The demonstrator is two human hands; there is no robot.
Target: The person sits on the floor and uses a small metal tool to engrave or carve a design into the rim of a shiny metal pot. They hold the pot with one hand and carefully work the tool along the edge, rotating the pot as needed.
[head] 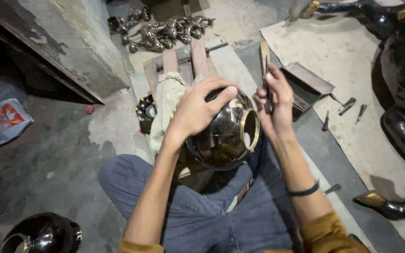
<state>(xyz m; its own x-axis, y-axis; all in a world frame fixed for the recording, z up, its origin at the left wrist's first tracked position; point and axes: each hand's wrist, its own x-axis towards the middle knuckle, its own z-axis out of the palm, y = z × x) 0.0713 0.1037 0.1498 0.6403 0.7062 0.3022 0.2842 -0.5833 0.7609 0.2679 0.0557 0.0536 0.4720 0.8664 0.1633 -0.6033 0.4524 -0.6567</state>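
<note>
Over the lap, the left hand [198, 110] grips a shiny dark metal pot [223, 133], its brass-rimmed mouth turned toward the right hand [273, 100], which is closed on a thin dark tool [268, 91]. The tool is near the rim but not touching it, and the pot's surface already looks polished, so the work seems well along, though I cannot tell how much remains.

left hand [198, 110] covers the top of the shiny metal pot [223, 133]; pot's underside hidden behind the knees. right hand [273, 105] wraps a thin dark tool [267, 93], tip and type unclear. second dark pot [43, 234] cut off by bottom edge. big black glossy figure [399, 70] cut by right edge, shape unclear. metal castings [165, 30] at top too small to identify. plastic bag [1, 122] cropped at left.
</note>
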